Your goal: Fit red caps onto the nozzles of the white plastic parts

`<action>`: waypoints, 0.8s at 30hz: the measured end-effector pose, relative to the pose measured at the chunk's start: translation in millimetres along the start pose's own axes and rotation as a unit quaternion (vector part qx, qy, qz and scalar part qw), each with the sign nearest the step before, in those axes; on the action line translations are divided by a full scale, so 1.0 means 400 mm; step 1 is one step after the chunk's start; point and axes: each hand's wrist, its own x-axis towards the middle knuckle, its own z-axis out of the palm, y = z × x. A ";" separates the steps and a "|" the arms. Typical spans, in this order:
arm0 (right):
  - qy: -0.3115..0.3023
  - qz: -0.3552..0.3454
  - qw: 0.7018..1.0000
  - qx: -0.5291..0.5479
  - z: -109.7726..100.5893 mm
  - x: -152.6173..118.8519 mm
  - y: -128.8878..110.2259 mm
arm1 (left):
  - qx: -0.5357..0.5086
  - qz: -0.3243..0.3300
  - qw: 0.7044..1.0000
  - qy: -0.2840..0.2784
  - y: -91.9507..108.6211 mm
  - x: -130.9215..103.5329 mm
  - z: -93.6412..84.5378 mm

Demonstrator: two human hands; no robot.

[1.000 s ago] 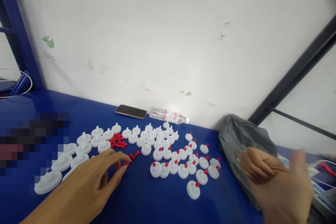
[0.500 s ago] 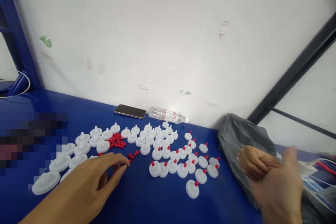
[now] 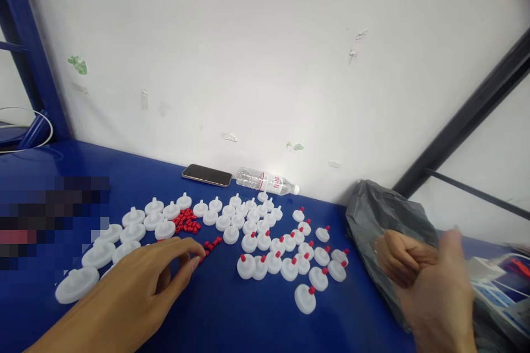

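My left hand (image 3: 136, 287) is low over the blue table, with thumb and forefinger tips brought together beside a few loose red caps (image 3: 213, 244). Whether a cap is between the tips I cannot make out. White disc-shaped plastic filters (image 3: 99, 254) with short stems lie around and behind this hand. A pile of red caps (image 3: 186, 222) sits just beyond it. My right hand (image 3: 430, 287) is at the right, in front of a grey plastic bag (image 3: 368, 215). Its fingers are curled in and its blurred thumb sticks up; what they hold, if anything, is hidden.
Several white filters with red caps on their stems (image 3: 289, 269) lie right of centre. A phone (image 3: 207, 175) and a clear water bottle (image 3: 265, 181) lie along the white wall. Dark posts flank the table (image 3: 232, 314). Cables and boxes sit at far right.
The whole view has shifted slightly, so things on the table appear a little further right. Both hands keep nearly the same pose, with the right hand slightly blurred.
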 end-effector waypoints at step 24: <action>0.121 0.080 0.989 0.009 0.091 -0.032 -0.050 | -0.096 -0.103 0.976 0.168 0.076 0.001 -0.091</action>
